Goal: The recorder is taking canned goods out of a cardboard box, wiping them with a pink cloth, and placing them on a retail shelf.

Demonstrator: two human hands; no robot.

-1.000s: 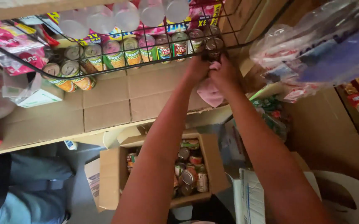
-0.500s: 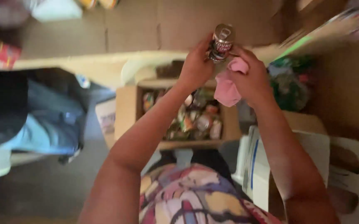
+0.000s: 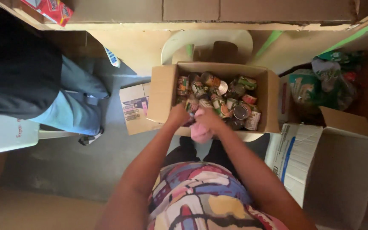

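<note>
Left hand (image 3: 178,116): fingers curled, reaching over the near rim of the cardboard box (image 3: 163,91), resting among the cans; whether it grips 1 cannot be told.
Right hand (image 3: 207,121): closed around a pink cloth (image 3: 201,133), which hangs just below the fingers at the box's near edge.
Cans (image 3: 218,98): a loose heap of tins with mixed labels, some upright, some on their sides, filling the box; 1 can (image 3: 241,112) shows its plain metal end upward.
Cardboard box: open-topped, flaps out, set on the floor directly in front of the person.
Surroundings: grey floor (image 3: 73,166); a second, larger open carton (image 3: 333,170) to the right, lying tilted; green plastic bags (image 3: 324,81) behind it; a flattened printed carton (image 3: 133,106) just left of the box; a wooden shelf edge (image 3: 209,25) across the top. Another person's leg in blue jeans (image 3: 71,106) sits well apart at left.
</note>
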